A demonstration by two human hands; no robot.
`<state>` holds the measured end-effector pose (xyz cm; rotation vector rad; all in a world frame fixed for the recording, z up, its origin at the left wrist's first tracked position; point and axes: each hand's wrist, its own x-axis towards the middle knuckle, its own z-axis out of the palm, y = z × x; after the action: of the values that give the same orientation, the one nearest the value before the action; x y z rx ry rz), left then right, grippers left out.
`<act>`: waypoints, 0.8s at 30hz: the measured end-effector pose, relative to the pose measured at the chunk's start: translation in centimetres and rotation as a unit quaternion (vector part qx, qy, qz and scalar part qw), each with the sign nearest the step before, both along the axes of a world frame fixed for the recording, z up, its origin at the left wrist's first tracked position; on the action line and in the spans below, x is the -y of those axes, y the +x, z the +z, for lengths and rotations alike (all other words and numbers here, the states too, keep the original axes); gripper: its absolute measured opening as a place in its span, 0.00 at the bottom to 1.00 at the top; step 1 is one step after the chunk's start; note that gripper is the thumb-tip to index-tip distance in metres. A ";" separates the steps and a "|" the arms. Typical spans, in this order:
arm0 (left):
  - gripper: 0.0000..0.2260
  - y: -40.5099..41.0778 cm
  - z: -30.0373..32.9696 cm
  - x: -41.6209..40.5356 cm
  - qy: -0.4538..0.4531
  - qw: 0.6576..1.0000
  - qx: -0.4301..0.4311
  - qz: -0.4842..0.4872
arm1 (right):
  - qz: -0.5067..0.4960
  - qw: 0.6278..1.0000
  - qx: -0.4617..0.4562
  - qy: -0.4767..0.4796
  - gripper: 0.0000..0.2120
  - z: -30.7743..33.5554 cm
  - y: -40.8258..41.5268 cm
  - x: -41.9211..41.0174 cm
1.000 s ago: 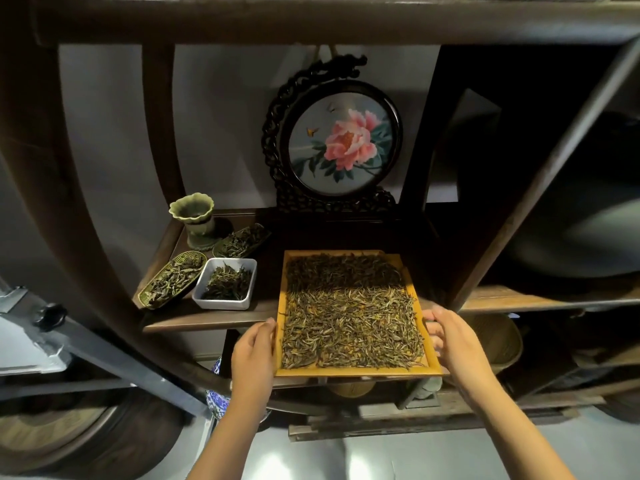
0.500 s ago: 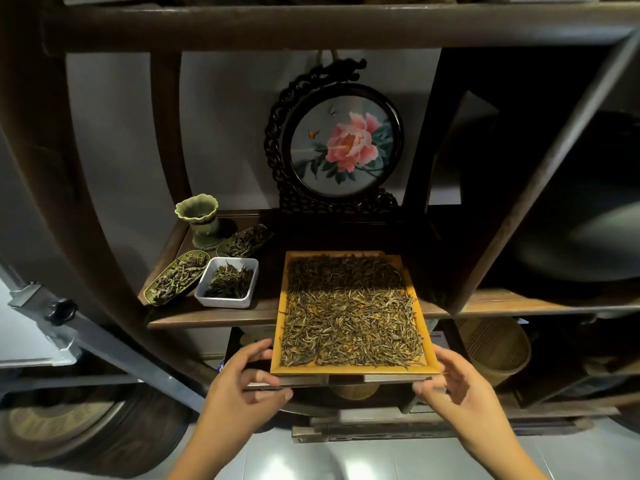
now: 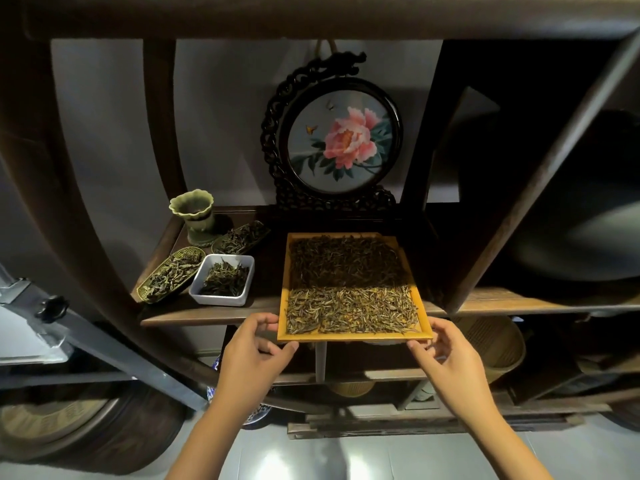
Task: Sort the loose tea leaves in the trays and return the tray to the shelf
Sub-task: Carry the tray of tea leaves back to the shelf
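Note:
A yellow wooden tray lies on the dark wooden shelf, its near edge jutting a little past the shelf front. Loose tea leaves cover it; the far half is in shadow and looks darker, the near half shows pale golden needles. My left hand pinches the near-left corner, fingers along the side and thumb under the front rim. My right hand pinches the near-right corner the same way.
Left of the tray on the same shelf stand a white square dish, an oval woven dish, another leaf dish and a green vase. A round peony screen stands behind. A dark upright post rises close on the tray's right.
The tray has slid deeper onto the shelf. Both hands moved from its sides down to the near corners and followed it forward.

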<state>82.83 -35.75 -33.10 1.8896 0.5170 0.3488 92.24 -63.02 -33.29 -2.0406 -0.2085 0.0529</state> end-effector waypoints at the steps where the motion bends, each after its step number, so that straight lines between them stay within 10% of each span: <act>1: 0.18 0.2 0.0 0.0 0.004 1.000 0.000 -0.001 | -0.004 1.000 0.005 -0.001 0.14 0.0 0.2 -0.2; 24: 0.18 3.1 -0.4 -1.2 0.094 0.996 0.005 0.005 | -0.011 1.000 0.026 -0.013 0.16 -0.2 2.6 -2.0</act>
<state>85.92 -34.56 -33.54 2.0659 0.5002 0.4254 94.86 -60.99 -33.48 -2.0712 -0.2179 -0.0112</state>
